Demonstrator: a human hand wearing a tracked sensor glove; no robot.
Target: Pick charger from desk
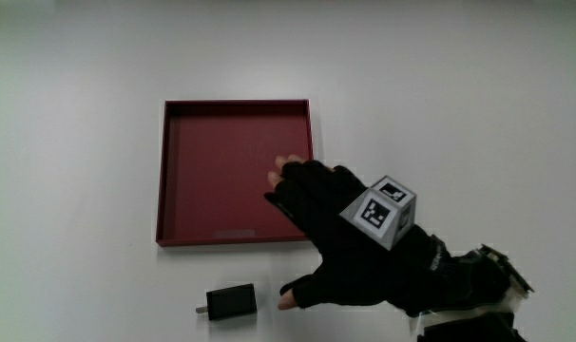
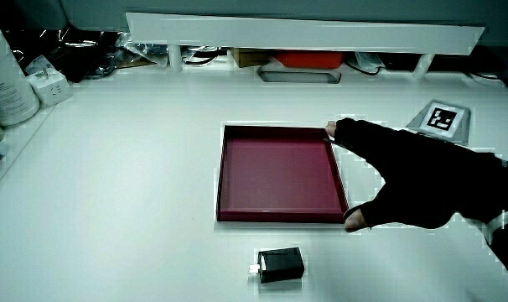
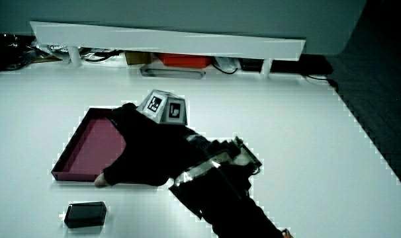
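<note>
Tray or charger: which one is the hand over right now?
The red tray: the hand overlaps its corner, while the black charger lies clear, nearer the person.

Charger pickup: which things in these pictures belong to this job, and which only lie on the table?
Belonging to the job:
- charger, on the table, nearer to the person than the tray
- hand, open, over the tray's corner

Only lying there:
- red tray
- white bottle at the table's edge

overhead view, two oblique views, shared tray [image 1: 162, 171]

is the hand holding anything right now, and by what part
Nothing is held. The hand hovers open over the red tray's corner; the charger lies untouched on the table, nearer the person.
</note>
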